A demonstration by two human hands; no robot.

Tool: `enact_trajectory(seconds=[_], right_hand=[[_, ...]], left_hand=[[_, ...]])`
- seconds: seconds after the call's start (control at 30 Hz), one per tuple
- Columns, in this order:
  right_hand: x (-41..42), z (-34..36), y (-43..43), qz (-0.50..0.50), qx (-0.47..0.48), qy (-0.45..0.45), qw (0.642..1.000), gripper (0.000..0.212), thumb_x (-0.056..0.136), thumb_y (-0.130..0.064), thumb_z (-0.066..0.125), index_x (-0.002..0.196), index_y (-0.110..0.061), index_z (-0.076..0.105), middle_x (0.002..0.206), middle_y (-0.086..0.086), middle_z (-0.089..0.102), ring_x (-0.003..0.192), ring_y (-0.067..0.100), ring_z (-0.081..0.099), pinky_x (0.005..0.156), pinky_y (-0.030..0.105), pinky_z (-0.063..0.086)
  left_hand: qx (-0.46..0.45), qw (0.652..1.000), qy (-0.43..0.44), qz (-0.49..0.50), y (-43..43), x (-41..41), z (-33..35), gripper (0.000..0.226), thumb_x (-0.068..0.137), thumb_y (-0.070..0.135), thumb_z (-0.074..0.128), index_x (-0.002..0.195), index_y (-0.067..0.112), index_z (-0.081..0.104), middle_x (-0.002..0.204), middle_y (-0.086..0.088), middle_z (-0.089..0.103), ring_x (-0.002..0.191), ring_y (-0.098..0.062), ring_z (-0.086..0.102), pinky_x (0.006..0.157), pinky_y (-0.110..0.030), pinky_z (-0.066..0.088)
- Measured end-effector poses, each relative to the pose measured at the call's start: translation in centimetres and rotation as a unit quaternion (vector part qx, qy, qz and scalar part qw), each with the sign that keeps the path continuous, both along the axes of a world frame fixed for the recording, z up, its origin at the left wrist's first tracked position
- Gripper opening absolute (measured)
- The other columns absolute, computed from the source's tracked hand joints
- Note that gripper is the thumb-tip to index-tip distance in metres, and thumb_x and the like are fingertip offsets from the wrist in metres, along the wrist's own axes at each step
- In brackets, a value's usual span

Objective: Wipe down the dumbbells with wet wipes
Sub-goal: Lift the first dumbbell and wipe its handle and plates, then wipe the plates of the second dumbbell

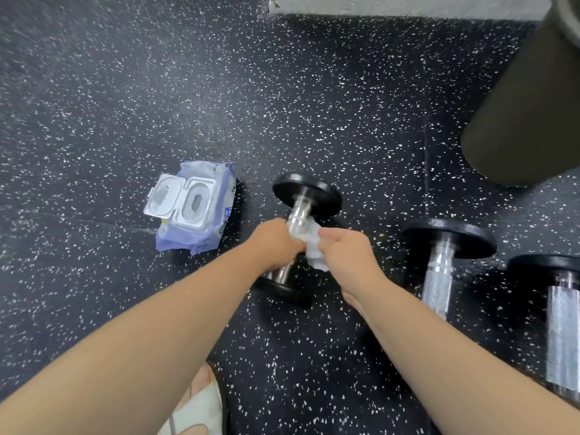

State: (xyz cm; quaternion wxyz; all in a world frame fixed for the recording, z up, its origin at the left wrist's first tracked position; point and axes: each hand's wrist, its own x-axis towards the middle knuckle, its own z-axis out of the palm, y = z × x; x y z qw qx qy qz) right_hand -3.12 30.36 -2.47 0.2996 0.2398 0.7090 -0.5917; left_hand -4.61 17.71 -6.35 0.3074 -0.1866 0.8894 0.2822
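A black-plated dumbbell (309, 191) with a chrome handle lies on the speckled rubber floor (125, 105), angled away from the person. The left hand (276, 243) grips the middle of the handle, its fingers curled round the bar. The right hand (348, 259) holds a crumpled white wet wipe (314, 251), fingers closed on it, and the wipe is pressed against the handle just beside the left hand.

To the left, near the dumbbell, lies a purple pack of wipes (201, 205) with its plastic lid flipped open. To the right, a second dumbbell (439, 268) and a third dumbbell (561, 324) lie side by side. A dark cylindrical object (527, 105) stands at upper right. A foot in a pale sandal (201, 406) shows at the bottom edge.
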Motion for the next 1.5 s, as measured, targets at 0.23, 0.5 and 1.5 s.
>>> enact_trajectory(seconds=[0.23,0.5,1.5], right_hand=[[0.2,0.4,-1.7,0.047,-0.016,0.009,0.999,0.023,0.093,0.008,0.044,0.113,0.009,0.054,0.129,0.024,0.055,0.12,0.039,0.052,0.098,0.045,0.041],[0.1,0.4,-1.0,0.097,-0.01,0.024,0.995,0.043,0.098,-0.002,0.043,0.14,-0.009,0.048,0.14,0.005,0.049,0.103,0.012,0.048,0.073,0.017,0.044],[2.8,2.2,19.6,0.012,0.14,-0.061,0.988,0.047,0.092,0.005,0.039,0.132,-0.013,0.054,0.137,0.009,0.049,0.113,0.02,0.043,0.091,0.03,0.033]], left_hand=[[0.048,0.999,-0.002,-0.011,-1.7,0.0,0.7,0.013,0.094,0.016,0.049,0.083,0.012,0.053,0.073,-0.002,0.053,0.058,-0.012,0.044,0.049,-0.023,0.034],[0.212,0.968,-0.05,0.121,-3.8,1.2,2.0,0.013,0.098,0.021,0.051,0.092,0.01,0.056,0.081,-0.009,0.069,0.062,-0.013,0.068,0.045,-0.017,0.047],[0.144,0.987,0.043,-0.053,9.4,3.2,6.4,0.05,0.089,0.026,0.064,0.136,0.023,0.047,0.117,0.004,0.057,0.096,-0.015,0.063,0.073,-0.025,0.052]])
